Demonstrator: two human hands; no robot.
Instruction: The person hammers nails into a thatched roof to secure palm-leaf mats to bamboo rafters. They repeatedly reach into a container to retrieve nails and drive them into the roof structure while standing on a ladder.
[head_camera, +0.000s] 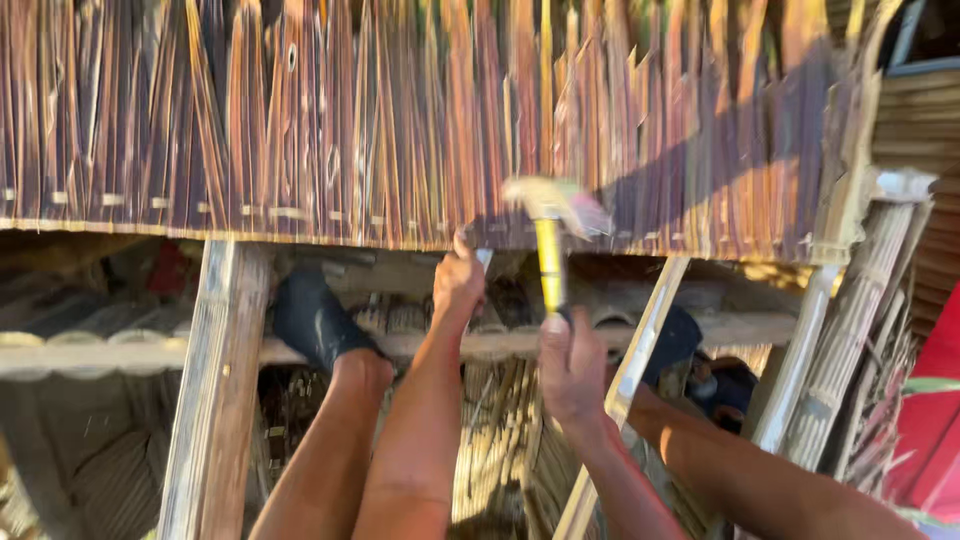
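Observation:
A thatch panel of dried palm leaves (400, 120) fills the upper half of the view, its lower edge stitched along a thin strip. My left hand (458, 285) reaches up to that edge and pinches something small there, too blurred to name. My right hand (570, 370) grips the yellow handle of a hammer (550, 225), whose blurred head is raised just under the panel's edge, right of my left hand.
Wooden rafters (215, 390) (630, 370) run down beneath the thatch. My leg with a dark sock (315, 320) rests on a horizontal pole (120, 355). Bundled sticks (850, 340) lean at the right, beside a red sheet (930, 420). Corrugated roofing lies below left.

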